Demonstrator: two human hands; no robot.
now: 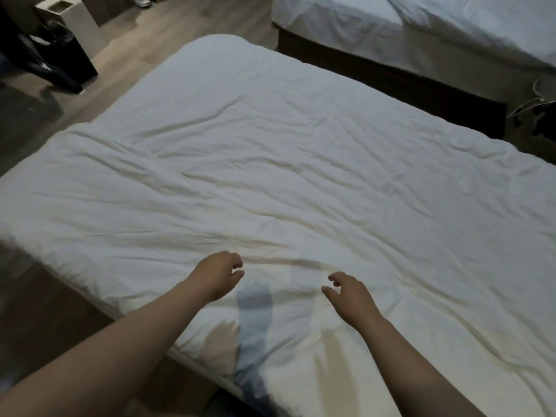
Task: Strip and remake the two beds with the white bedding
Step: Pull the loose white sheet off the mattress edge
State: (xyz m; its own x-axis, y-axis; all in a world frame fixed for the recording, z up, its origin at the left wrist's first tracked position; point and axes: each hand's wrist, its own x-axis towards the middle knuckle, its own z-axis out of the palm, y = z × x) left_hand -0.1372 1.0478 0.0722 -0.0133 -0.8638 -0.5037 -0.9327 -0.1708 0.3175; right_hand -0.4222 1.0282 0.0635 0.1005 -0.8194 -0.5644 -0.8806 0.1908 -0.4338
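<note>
A white duvet (285,176) is lying spread and creased across the near bed (198,367), filling the middle of the frame. At lower centre the left hand (218,273) and right hand (350,291) are hovering over it side by side, fingers loosely curled, gripping nothing. A second bed (421,22) in white bedding is sitting at upper right; a white bin (75,22) is standing at upper left on the wooden floor (168,28).

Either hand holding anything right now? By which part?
Nothing held. Left hand and right hand are over the white duvet, fingers loosely curled, empty.
</note>
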